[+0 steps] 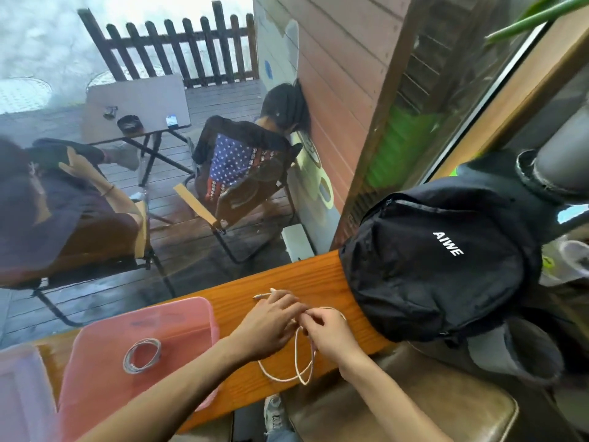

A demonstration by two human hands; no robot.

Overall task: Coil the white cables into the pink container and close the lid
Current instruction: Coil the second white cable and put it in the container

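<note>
Step in hand: coiling 2nd white cable [298, 362] on the wooden counter [322, 275], just right of the pink container [191, 317]. Left hand [271, 323] and right hand [328, 331] both pinch it, fingers closed on the loops. One coil [141, 355] is already inside. Next, I think: finish loops, then place w/ the first coil.

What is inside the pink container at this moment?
One coiled white cable lies on the floor of the pink container. The left forearm crosses its near right corner, hiding that part. A second cable is outside, on the wooden counter, in both hands.
</note>
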